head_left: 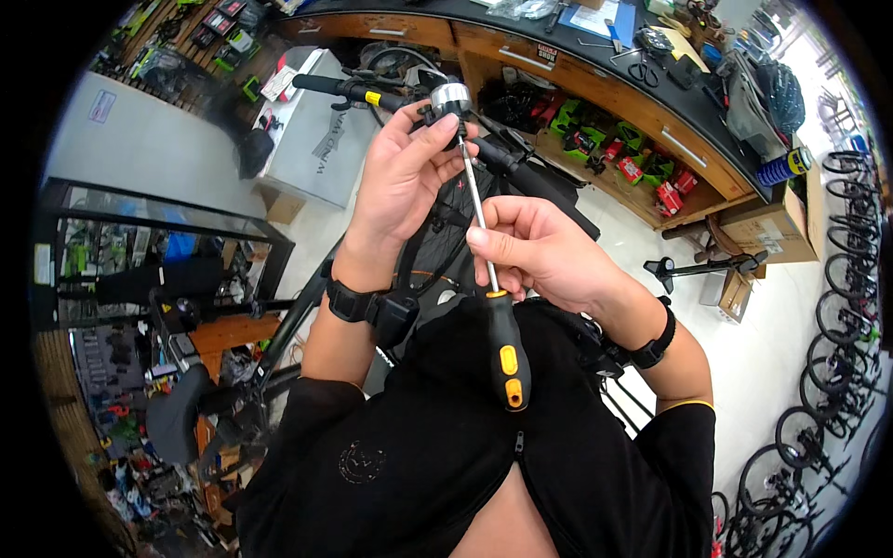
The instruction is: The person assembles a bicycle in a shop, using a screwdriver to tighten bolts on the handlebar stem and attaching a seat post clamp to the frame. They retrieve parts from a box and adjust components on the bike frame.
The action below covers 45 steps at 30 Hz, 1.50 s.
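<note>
A bicycle bell (451,98) with a silver dome and black mount is pinched between the thumb and fingers of my left hand (402,177). My right hand (544,249) grips a long screwdriver (509,349) by its steel shaft, just above the black and yellow handle. Up at the bell's underside the shaft's tip meets the black mount, though my left fingers partly hide the contact. Behind the bell runs a bicycle handlebar (395,98) with black grips, and the bell looks held at or just in front of it.
A dark workbench (521,23) with wooden drawers spans the far side, tools and scissors (644,73) on top. A grey-white box (321,139) stands beyond my left hand. Another bicycle's saddle (177,414) is at lower left. Several bicycle wheels (846,274) line the right side.
</note>
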Tool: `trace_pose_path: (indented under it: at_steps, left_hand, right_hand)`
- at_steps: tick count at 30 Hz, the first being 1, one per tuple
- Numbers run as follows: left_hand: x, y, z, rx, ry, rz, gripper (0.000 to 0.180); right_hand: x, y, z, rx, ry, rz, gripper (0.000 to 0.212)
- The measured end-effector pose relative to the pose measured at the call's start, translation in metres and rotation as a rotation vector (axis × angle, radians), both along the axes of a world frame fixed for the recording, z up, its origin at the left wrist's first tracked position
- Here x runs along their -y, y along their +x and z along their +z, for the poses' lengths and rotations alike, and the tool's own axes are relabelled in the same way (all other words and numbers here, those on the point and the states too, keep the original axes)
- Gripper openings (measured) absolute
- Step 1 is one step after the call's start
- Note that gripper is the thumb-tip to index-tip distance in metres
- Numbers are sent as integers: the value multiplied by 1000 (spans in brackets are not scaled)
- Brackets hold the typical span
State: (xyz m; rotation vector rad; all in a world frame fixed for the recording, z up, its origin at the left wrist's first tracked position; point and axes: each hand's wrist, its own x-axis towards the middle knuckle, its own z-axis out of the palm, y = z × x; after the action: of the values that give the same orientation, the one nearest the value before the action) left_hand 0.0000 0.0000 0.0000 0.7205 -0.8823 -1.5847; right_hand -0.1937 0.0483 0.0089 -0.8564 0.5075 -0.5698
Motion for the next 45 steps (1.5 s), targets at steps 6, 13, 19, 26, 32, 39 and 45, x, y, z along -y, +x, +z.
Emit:
trace_pose_path:
  at_steps: [6,13,19,26,32,39,45]
  left_hand:
    - [-20,-26,-6,100,-178,87,24]
    - [-42,-42,4,221,-9,-177,36]
    - [-28,-36,-11,150,9,-241,32]
    - [-2,-7,-32,121,1,-314,20]
    - [20,8,-38,121,-106,-284,13]
    - [31,7,-49,297,-201,-190,28]
    - [31,2,-40,190,-256,-82,37]
  right_hand:
    - [11,-42,2,15,-196,-327,24]
    - [19,-61,12,-245,-469,-261,36]
    - [21,-48,11,-390,-453,-374,24]
    - [36,-12,5,-682,-572,-588,25]
    - [47,20,10,-715,-496,-657,26]
    - [53,41,11,-719,-482,-719,27]
    - [57,46,17,-705,-481,-725,26]
